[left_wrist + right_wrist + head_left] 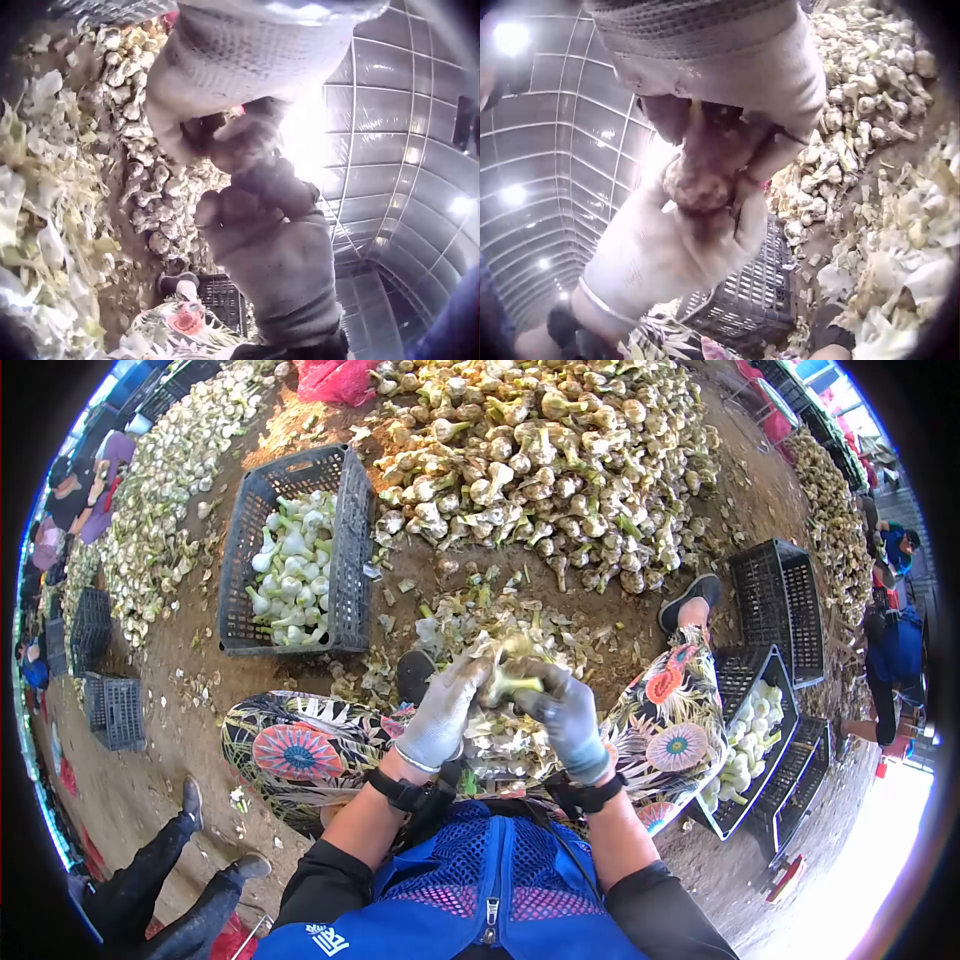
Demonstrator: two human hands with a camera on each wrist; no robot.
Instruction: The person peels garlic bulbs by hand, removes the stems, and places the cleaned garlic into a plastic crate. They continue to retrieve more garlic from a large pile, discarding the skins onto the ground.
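Both gloved hands meet in front of the body, around one garlic bulb (697, 184) whose green stem (522, 684) points toward the right hand in the head view. The left hand (447, 710) (660, 255) curls its fingers round the bulb's side. Fingers of the right hand (568, 718) (277, 262) are bent around the stem end, and its glove looks darker with dirt at the tips. The bulb's root end, brownish and rough, faces the right wrist camera. Much of the bulb is hidden by fingers in the left wrist view.
Peeled skins (500, 745) lie under the hands. A large garlic heap (560, 460) rises ahead. A crate (348, 550) with cleaned bulbs stands front left; another crate (727, 825) with bulbs is beside the right knee, near empty crates. Another person's legs (150, 880) show at lower left.
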